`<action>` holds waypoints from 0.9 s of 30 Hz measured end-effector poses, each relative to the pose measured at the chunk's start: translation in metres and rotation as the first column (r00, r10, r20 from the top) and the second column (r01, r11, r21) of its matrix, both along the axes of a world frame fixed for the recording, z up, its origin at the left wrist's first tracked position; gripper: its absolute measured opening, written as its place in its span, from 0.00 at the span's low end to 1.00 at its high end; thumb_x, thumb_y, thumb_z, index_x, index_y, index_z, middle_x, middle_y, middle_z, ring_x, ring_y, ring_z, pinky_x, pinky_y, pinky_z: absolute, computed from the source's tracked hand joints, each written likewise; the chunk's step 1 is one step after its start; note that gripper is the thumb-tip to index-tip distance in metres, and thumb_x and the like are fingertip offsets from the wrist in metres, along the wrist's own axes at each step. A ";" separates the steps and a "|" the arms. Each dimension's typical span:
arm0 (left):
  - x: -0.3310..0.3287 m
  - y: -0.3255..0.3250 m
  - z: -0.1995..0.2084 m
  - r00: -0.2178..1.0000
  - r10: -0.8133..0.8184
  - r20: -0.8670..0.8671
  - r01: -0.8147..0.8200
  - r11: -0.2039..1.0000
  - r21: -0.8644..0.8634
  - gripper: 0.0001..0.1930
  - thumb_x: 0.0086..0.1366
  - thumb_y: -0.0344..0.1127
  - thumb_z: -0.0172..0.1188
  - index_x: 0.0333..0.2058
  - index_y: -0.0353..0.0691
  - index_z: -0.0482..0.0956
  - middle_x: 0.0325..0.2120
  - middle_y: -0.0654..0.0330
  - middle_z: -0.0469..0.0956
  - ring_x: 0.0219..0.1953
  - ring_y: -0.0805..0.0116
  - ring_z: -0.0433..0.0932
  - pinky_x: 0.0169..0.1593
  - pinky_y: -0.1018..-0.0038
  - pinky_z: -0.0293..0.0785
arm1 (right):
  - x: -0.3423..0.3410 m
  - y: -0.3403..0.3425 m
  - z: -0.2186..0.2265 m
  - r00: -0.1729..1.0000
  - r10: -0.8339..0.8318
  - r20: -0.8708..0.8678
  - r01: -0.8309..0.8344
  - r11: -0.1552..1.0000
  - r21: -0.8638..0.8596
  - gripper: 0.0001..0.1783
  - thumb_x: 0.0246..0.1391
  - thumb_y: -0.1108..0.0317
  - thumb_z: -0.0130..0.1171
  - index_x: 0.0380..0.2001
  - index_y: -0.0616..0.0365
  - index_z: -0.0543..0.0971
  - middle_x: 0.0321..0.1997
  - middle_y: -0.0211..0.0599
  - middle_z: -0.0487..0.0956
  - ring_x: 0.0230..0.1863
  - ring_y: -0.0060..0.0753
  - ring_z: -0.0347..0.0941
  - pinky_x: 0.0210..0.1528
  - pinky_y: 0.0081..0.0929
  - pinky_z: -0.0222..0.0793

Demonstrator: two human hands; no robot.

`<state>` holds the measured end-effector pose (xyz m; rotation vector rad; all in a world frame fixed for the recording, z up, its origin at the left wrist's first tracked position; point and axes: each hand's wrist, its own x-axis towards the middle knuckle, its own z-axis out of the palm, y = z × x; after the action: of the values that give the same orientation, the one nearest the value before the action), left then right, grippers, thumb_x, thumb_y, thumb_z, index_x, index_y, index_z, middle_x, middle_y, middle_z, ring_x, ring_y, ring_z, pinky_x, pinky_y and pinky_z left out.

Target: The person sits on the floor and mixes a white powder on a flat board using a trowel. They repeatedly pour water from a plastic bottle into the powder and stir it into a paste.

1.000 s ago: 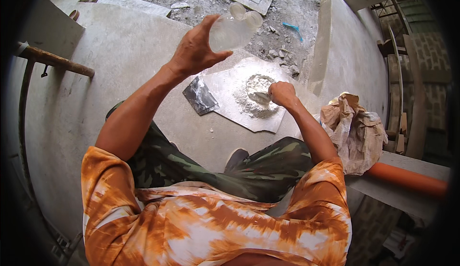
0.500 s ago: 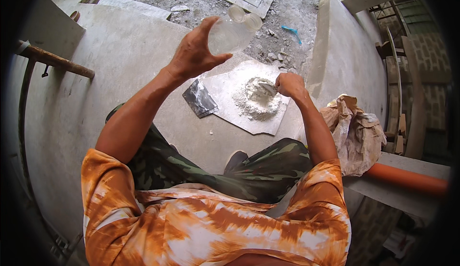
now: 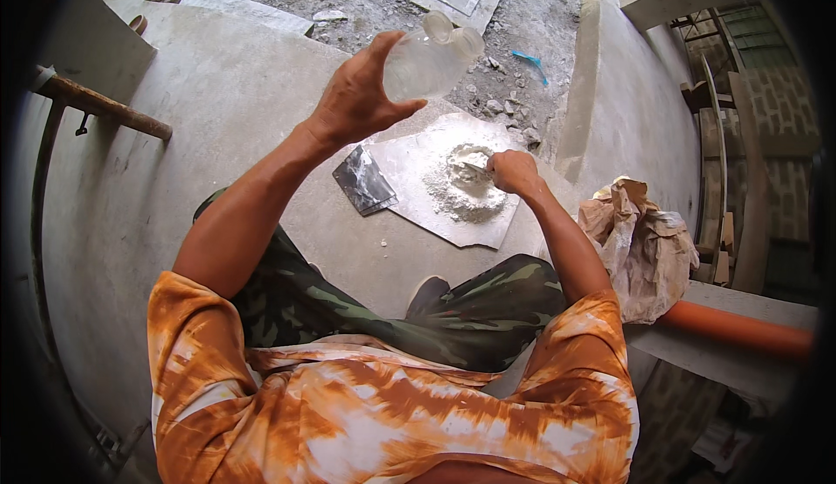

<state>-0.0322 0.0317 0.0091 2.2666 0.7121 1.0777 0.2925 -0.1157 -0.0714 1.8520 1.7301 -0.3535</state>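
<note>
My left hand (image 3: 355,92) is wrapped round a clear plastic bottle (image 3: 424,67), holding it tilted above the board; its lid appears flipped to the side of its mouth. In my closed right hand (image 3: 514,173) is a small flat-bladed tool, maybe a putty knife (image 3: 476,167), mostly hidden by the fist. Its blade dips into a ring-shaped heap of white powder (image 3: 466,205) with a hollow in the middle. Under the heap lies a pale flat board (image 3: 409,157). Dark, white-smeared flat plates (image 3: 364,181) overlap the board's left edge.
A crumpled brown paper sack (image 3: 643,249) stands right of my right arm, by an orange pipe (image 3: 740,327) on a ledge. A rusty metal bar (image 3: 113,109) juts in from the left. Rubble and a blue strip (image 3: 529,61) lie beyond the board; a low concrete wall (image 3: 627,92) runs along the right.
My right hand has moved a little left and down, carrying the blade across the powder's hollow. The bottle in my left hand has shifted slightly right.
</note>
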 end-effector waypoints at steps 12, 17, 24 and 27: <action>0.005 0.003 -0.012 1.000 -0.003 -0.005 0.004 1.000 0.014 0.47 0.51 0.40 0.79 0.65 0.42 0.58 0.52 0.42 0.76 0.51 0.45 0.81 0.54 0.57 0.82 | 0.030 0.006 -0.019 0.993 -0.109 -0.037 0.112 0.989 0.092 0.17 0.46 0.69 0.61 0.40 0.40 0.89 0.39 0.44 0.86 0.43 0.50 0.83 0.46 0.44 0.78; 0.002 0.003 -0.013 1.000 -0.007 0.006 0.007 1.000 0.022 0.48 0.51 0.40 0.79 0.65 0.42 0.57 0.51 0.42 0.76 0.51 0.44 0.81 0.54 0.56 0.82 | 0.014 0.005 0.005 0.984 -0.130 -0.120 0.137 0.989 0.051 0.17 0.47 0.69 0.60 0.41 0.43 0.89 0.37 0.49 0.86 0.43 0.52 0.83 0.46 0.44 0.78; 0.009 0.003 -0.017 1.000 0.028 0.003 -0.028 0.997 0.072 0.46 0.50 0.40 0.79 0.63 0.41 0.60 0.47 0.41 0.78 0.47 0.44 0.82 0.51 0.56 0.81 | 0.001 -0.003 0.012 0.994 -0.088 -0.067 0.089 0.996 0.006 0.18 0.46 0.69 0.63 0.42 0.39 0.89 0.39 0.44 0.87 0.42 0.48 0.84 0.46 0.42 0.79; 0.011 0.004 -0.025 1.000 0.003 -0.026 -0.002 0.999 0.042 0.46 0.50 0.40 0.79 0.63 0.40 0.60 0.47 0.41 0.78 0.48 0.44 0.82 0.51 0.56 0.81 | -0.007 -0.011 -0.012 0.999 0.036 -0.015 -0.036 0.999 0.001 0.15 0.47 0.68 0.62 0.39 0.40 0.89 0.37 0.42 0.87 0.40 0.47 0.84 0.43 0.43 0.79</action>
<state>-0.0212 0.0358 -0.0157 2.3193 0.7093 1.0756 0.2851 -0.1268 -0.0830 1.8202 1.7716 -0.3531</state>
